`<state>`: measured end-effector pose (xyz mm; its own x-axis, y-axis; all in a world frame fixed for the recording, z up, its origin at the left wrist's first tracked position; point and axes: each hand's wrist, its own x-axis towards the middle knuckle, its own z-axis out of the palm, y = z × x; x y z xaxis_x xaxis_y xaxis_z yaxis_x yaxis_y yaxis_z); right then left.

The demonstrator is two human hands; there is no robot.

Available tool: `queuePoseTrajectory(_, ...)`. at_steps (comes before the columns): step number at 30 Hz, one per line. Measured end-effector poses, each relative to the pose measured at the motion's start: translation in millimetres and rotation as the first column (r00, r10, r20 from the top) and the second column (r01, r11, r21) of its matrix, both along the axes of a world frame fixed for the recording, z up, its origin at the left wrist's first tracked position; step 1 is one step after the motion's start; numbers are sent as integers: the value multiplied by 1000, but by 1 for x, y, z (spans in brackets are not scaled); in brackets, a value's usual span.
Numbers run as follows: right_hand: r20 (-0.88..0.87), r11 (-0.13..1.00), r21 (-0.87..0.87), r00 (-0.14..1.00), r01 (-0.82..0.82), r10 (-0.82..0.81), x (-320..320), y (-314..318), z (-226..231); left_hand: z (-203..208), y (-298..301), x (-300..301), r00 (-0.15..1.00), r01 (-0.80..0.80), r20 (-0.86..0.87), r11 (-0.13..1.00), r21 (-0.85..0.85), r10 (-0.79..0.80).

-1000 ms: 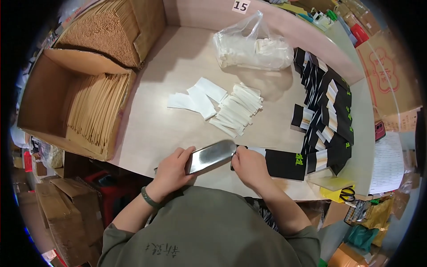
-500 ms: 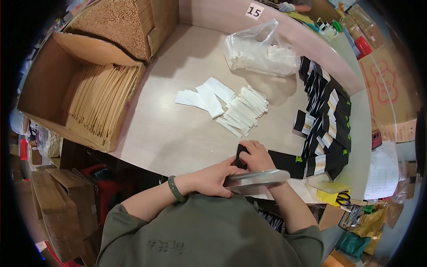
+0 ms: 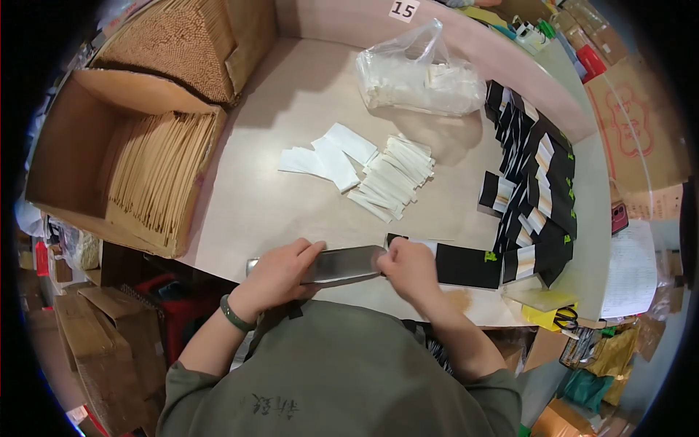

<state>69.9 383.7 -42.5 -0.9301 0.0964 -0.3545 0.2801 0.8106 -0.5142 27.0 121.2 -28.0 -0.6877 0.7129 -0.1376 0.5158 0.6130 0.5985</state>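
Note:
My left hand [image 3: 280, 271] is wrapped round a long, shiny silver tool [image 3: 342, 264] with a rounded end, lying sideways close to my body. Against its right end are the closed fingers of my right hand [image 3: 409, 268], pinching the left end of a black paper sleeve [image 3: 466, 266]. The hand hides much of that end. The sleeve lies flat near the table's front edge and has a small green mark. Beyond my hands lie folded white paper pieces [image 3: 336, 162] and a pile of narrow white paper strips [image 3: 393, 175].
Overlapping black sleeves with white bands [image 3: 535, 175] line the right side. A clear plastic bag [image 3: 422, 84] of white pieces stands at the back. Open cardboard boxes hold thin wooden sticks [image 3: 156, 175] at left. Yellow paper and black scissors [image 3: 566, 317] sit at the right front corner.
My left hand has moved left and turned, and the silver tool with it now lies further left. My right hand's fingers have come to the tool's right end.

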Motion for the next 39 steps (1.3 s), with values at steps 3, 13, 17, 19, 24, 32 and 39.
queuePoseTrajectory(3, -29, 989, -89, 992, -121, 119, 1, -28, 5, -2, 18, -14, 991, 125, -48, 992, -6, -125)
queuePoseTrajectory(13, -328, 954, 206, 903, -219, 278, -73, 24, 7, 25, -113, -65, 728, -464, -440, 850, 248, 526)
queuePoseTrajectory(17, -282, 890, 396, 892, -229, 354, -72, 31, 19, 16, -194, -84, 461, -704, -548, 664, 253, 698)
queuePoseTrajectory(19, -365, 940, 235, 873, -249, 322, -83, 25, 22, 4, -222, -85, 578, -774, -481, 630, -67, 659)
queuePoseTrajectory(24, -422, 995, 82, 902, -59, 88, -120, -32, -14, 4, -196, -85, 625, -757, -408, 645, -108, 665)
queuePoseTrajectory(32, -181, 951, -39, 938, -306, 294, -103, -41, 31, -9, -217, -81, 616, -760, -463, 635, -137, 637)
queuePoseTrajectory(39, -311, 788, 157, 728, -595, 611, -33, -41, 14, -21, -138, -38, 430, -677, -14, 332, 657, 903)
